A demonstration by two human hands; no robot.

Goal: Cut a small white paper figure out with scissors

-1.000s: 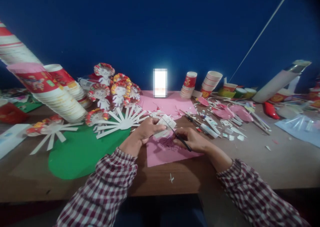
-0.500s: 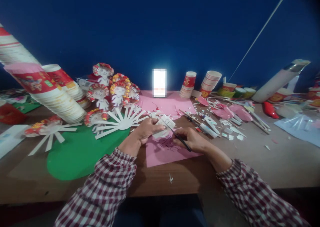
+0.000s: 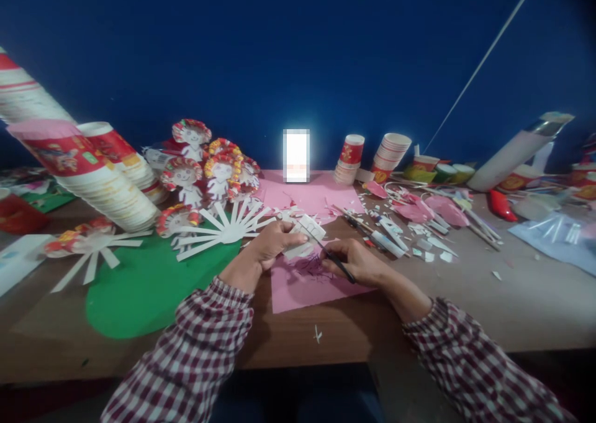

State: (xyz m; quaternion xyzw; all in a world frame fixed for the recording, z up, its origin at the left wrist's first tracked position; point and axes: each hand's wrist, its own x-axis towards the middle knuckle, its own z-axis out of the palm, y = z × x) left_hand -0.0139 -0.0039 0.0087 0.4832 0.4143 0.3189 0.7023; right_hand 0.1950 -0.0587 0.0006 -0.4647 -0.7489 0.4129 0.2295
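My left hand point(image 3: 274, 243) pinches a small white piece of paper point(image 3: 311, 226) between thumb and fingers. Dark drawn lines mark its face. My right hand point(image 3: 354, 261) is closed around a slim black-handled tool point(image 3: 342, 268) with a thin, pale, blade-like tip. That tip points up and left and lies against the paper. Its exact kind is too small to make out. Both hands are over a pink sheet point(image 3: 291, 292) with dark scribble-like marks or bits on it. Fingers hide part of the paper and of the tool.
Paper-cup stacks point(image 3: 100, 177) lean at left beside paper dolls point(image 3: 221, 177) with red and yellow frills. A fanned cut cup point(image 3: 231, 230) rests on a green sheet point(image 3: 135, 299). Brushes, tubes and scraps point(image 3: 426, 255) lie at right. A bright blurred rectangle point(image 3: 297, 153) stands behind.
The tool's tip has shifted slightly on the white paper, and the paper's angle differs a little. Both hands keep their grip in nearly the same place.
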